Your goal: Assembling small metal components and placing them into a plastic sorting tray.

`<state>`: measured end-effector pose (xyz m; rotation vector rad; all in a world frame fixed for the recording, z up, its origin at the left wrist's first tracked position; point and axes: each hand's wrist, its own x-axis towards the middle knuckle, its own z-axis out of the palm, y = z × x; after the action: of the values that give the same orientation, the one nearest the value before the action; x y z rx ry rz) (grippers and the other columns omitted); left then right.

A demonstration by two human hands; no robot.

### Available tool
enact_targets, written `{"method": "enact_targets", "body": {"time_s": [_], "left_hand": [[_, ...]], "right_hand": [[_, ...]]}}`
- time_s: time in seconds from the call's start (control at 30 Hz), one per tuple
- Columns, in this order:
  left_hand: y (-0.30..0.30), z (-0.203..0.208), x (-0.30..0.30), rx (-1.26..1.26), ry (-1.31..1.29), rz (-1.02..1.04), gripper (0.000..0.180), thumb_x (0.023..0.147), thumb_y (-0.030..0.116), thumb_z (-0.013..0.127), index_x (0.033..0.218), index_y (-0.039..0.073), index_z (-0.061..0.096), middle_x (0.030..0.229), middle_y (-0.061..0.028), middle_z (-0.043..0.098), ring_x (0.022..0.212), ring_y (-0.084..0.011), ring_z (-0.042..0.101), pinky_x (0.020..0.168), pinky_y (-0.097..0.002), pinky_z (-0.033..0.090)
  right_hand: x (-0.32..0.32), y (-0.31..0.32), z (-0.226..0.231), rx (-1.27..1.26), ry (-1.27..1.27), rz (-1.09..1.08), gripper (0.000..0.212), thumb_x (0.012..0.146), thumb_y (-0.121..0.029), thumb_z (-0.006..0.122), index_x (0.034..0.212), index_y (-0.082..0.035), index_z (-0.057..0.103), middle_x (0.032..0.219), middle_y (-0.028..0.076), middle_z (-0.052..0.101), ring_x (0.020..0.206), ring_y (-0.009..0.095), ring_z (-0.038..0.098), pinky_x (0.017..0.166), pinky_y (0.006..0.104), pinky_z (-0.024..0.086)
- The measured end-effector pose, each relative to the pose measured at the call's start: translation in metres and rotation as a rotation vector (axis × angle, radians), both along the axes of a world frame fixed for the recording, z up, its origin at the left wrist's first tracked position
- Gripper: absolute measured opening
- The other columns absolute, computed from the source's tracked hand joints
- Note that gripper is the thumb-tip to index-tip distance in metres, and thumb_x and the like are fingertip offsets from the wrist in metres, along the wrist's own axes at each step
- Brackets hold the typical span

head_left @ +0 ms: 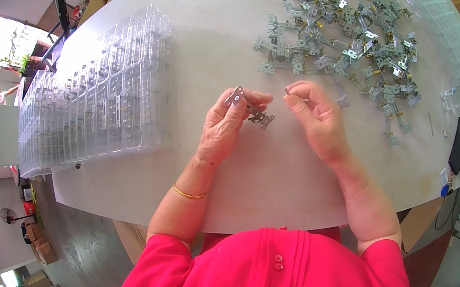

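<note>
Left hand (227,122) pinches a small metal bracket (251,109) – right hand (315,116), just beside it, pinches a tiny pin (286,92). Pile of brackets (344,41) sits beyond the fingertips, clear trays (98,97) off left.

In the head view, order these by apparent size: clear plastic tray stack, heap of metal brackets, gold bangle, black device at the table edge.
1. Clear plastic tray stack
2. Heap of metal brackets
3. Black device
4. Gold bangle

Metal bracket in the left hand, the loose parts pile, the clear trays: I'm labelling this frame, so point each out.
Metal bracket (251,109), head view: middle of its bent strip.
Parts pile (344,41), head view: centre of the heap.
Clear trays (99,91), head view: top tray's surface.
</note>
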<state>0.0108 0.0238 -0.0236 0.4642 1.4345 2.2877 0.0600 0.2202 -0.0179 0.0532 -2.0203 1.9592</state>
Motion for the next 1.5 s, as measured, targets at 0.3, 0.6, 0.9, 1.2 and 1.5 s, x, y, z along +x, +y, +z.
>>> {"method": "enact_targets", "body": {"time_s": [0.3,0.6,0.9,1.2,1.5], "left_hand": [[0.000,0.007,0.010,-0.405,0.057,0.058,0.027,0.108,0.025,0.048,0.103,0.002,0.061,0.076,0.0002,0.056,0.068,-0.0086,0.055,0.062,-0.0239,0.043],[0.005,0.011,0.013,-0.570,0.250,0.100,0.023,0.108,0.019,0.047,0.101,0.002,0.061,0.071,0.0021,0.051,0.062,-0.0070,0.045,0.057,-0.0235,0.039],[0.008,-0.004,0.011,-0.737,0.870,0.354,0.007,0.103,0.008,0.055,0.101,0.002,0.058,0.072,-0.0062,0.051,0.061,-0.0158,0.048,0.057,-0.0308,0.042],[0.010,-0.003,0.012,-0.832,1.020,0.350,0.009,0.092,0.004,0.064,0.098,0.003,0.058,0.077,-0.0119,0.059,0.063,-0.0308,0.059,0.056,-0.0409,0.048],[0.014,0.003,0.022,-0.743,0.773,0.239,0.008,0.097,0.011,0.061,0.096,0.004,0.059,0.073,-0.0079,0.059,0.060,-0.0239,0.057,0.056,-0.0347,0.046]], "right_hand": [[0.016,-0.010,0.017,0.049,-0.117,0.177,0.003,0.099,-0.009,0.064,0.100,-0.006,0.064,0.071,-0.006,0.052,0.063,0.003,0.041,0.055,0.0230,0.037],[0.016,-0.008,0.017,0.081,-0.085,0.161,0.005,0.098,-0.010,0.065,0.100,-0.005,0.064,0.071,-0.004,0.054,0.063,0.004,0.043,0.056,0.0241,0.038],[0.017,-0.009,0.020,0.055,-0.119,0.142,0.011,0.098,-0.009,0.065,0.107,-0.005,0.061,0.068,-0.003,0.051,0.061,0.005,0.042,0.055,0.0243,0.037],[0.013,-0.011,0.013,0.259,0.077,0.087,0.009,0.095,-0.005,0.067,0.104,-0.006,0.065,0.078,0.000,0.058,0.067,0.009,0.054,0.061,0.0264,0.045],[0.010,-0.006,0.014,-0.047,0.015,-0.038,0.004,0.098,-0.011,0.067,0.099,-0.007,0.066,0.079,-0.005,0.055,0.069,0.004,0.048,0.062,0.0213,0.041]]}}
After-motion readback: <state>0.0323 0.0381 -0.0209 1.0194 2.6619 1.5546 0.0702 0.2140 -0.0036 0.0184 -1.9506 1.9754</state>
